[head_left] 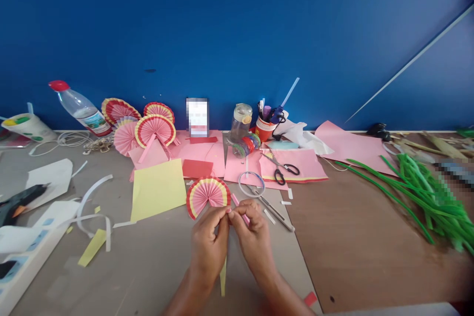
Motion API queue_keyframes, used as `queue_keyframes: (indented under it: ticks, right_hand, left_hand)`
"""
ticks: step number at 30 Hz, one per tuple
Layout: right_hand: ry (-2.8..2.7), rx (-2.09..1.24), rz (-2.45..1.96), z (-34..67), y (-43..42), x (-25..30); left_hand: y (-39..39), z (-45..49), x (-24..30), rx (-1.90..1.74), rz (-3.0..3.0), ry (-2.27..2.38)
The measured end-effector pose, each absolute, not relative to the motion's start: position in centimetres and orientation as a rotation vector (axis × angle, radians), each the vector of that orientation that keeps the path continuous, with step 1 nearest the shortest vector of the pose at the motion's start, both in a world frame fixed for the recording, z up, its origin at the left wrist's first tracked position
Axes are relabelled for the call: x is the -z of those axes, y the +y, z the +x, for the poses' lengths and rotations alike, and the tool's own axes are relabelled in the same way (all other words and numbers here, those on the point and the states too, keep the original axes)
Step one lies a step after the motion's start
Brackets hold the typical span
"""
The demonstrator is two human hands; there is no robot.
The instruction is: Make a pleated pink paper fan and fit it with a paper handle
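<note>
Hands [210, 232] | curled, both pinching tiny pink piece [228, 210] | pleated fan [208, 193] just beyond

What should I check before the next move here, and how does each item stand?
1. Left hand and right hand close together at the fingertips: ok.
2. Small pink piece between them identifiable: cannot tell; mostly hidden.
3. Paper fan spread open just beyond the hands: ok.
4. Scissors lying apart from both hands: ok.
5. Loose scraps kept away: not ok; a yellow strip shows between the wrists.
6. Glue gun cool: cannot tell.
</note>
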State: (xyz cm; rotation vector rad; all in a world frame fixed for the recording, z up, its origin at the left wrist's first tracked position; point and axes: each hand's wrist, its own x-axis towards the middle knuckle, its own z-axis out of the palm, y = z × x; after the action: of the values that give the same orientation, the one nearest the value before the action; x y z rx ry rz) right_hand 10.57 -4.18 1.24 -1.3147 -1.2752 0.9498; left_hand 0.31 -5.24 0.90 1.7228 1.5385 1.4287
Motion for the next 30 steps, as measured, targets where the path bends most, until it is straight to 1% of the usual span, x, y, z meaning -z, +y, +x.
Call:
queue_keyframes:
  ticks: [6, 14, 17, 20, 24, 27, 30]
  right_hand:
    - [-1.256, -1.028, -1.319, 10.7, -3.6, -1.6]
    - [-1.189, -1.353, -1.298, 10.9, -0.6, -2.3]
    - [-1.135, -1.503, -1.297, 10.7, 0.6, -2.6]
    - [-1.166, -1.572, -1.287, 10.3, 1.5, -2.6]
    - [-1.278, -1.504, -1.362, 9.8, 2.1, -2.4]
    - [-1.465, -1.27, -1.528, 9.1, 2.3, -2.5]
    - [-1.63, -1.02, -1.66, 8.3, 2.3, -2.8]
  left_hand:
    - [-4.8, 0.1, -1.1, -1.439, 1.771, 1.465]
    - [-2.4, -0.7, -0.8, -1.46, 1.783, 1.376]
    - [-1.5, -1.4, -0.4, -1.461, 1.732, 1.369]
    - [-1.2, -2.1, -0.1, -1.456, 1.639, 1.323]
    - [-1.4, -2.5, 0.2, -1.469, 1.401, 1.277]
    - [-1.3, -2.0, 0.4, -1.483, 1.11, 1.328]
    - [-1.0, -1.6, 0.5, -1.499, 0.743, 1.273]
